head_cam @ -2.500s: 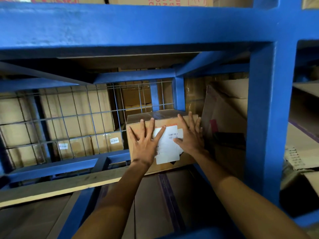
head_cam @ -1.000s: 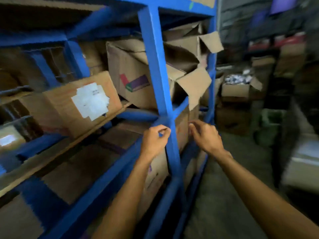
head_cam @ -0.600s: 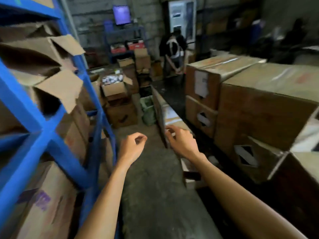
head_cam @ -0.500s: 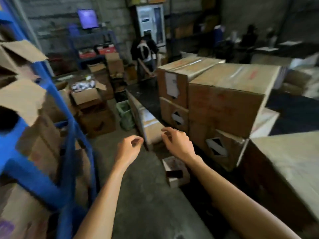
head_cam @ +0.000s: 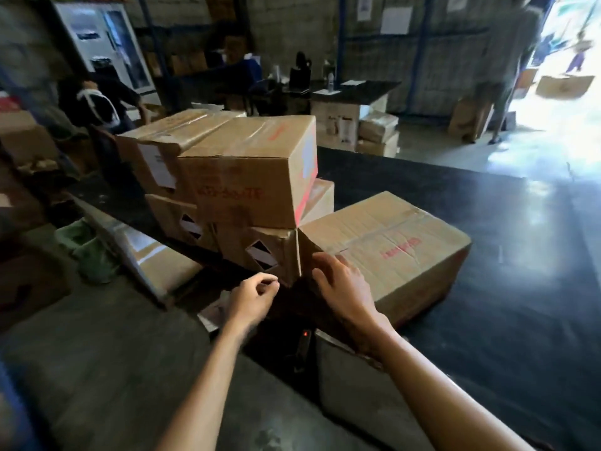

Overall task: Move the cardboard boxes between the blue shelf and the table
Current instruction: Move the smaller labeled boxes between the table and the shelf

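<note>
Right hand [head_cam: 341, 284], fingers loosely bent, touches low brown cardboard box [head_cam: 390, 252] at 3 o'clock on black table [head_cam: 487, 320]. Left hand [head_cam: 253, 297] loosely curled, holds nothing. Red print blurred.

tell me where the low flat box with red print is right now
In the head view the flat box lies right of centre on the black table, against the right side of the box stack, with the right hand at its near corner.

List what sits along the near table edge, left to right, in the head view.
Leaning flat carton → left hand → box with diamond label → right hand → low wide box with red print → bare black table.
</note>
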